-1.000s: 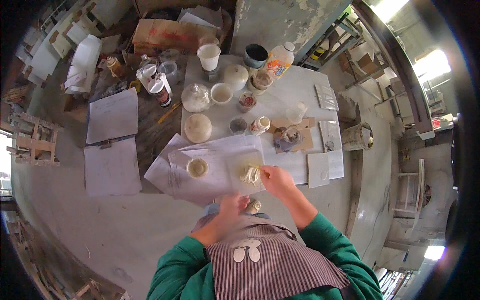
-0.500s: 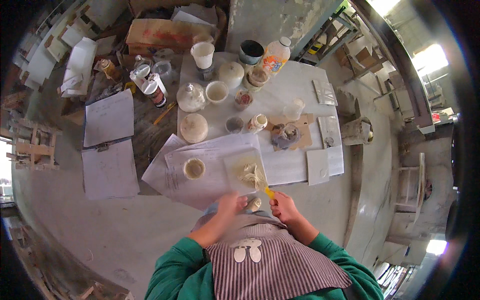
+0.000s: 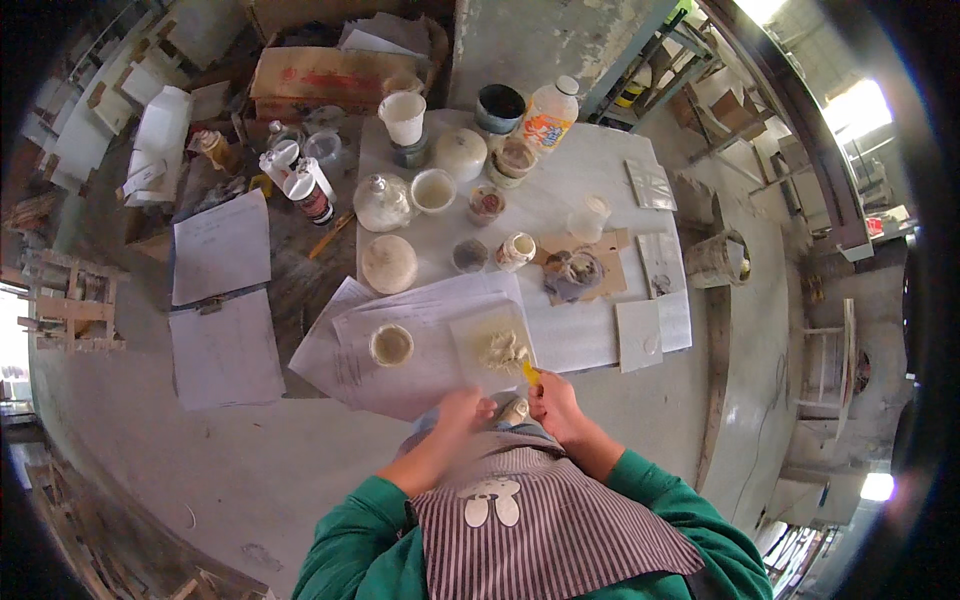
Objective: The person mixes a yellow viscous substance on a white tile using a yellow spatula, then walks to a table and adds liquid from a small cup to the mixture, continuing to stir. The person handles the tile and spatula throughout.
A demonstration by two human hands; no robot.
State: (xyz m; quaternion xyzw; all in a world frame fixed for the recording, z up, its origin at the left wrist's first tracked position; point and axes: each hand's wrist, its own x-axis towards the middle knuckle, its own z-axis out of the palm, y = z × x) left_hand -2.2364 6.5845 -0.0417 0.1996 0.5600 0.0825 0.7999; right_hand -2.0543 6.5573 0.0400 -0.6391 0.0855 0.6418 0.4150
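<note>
My left hand (image 3: 462, 412) holds a small pale jar (image 3: 513, 409) close to my chest, just off the near edge of the white table (image 3: 590, 180). My right hand (image 3: 556, 397) grips a small yellow-handled tool (image 3: 530, 373) right beside the jar's mouth. In front of both hands lies a square tile (image 3: 493, 345) with a lump of pale paste (image 3: 502, 351) on it, resting on sheets of paper (image 3: 420, 340). A small round cup of pale liquid (image 3: 391, 344) stands on the paper to the left.
Farther back on the table stand several jars, bowls and cups, a white lidded pot (image 3: 459, 152), a dark tub (image 3: 499, 106) and a plastic bottle (image 3: 546, 114). Blank tiles (image 3: 638, 335) lie at the right. Clipboards (image 3: 222, 300) and spray cans (image 3: 308, 190) sit on the left.
My right hand has come back from the paste on the tile toward my body, and now sits beside the jar in my left hand with the yellow tool.
</note>
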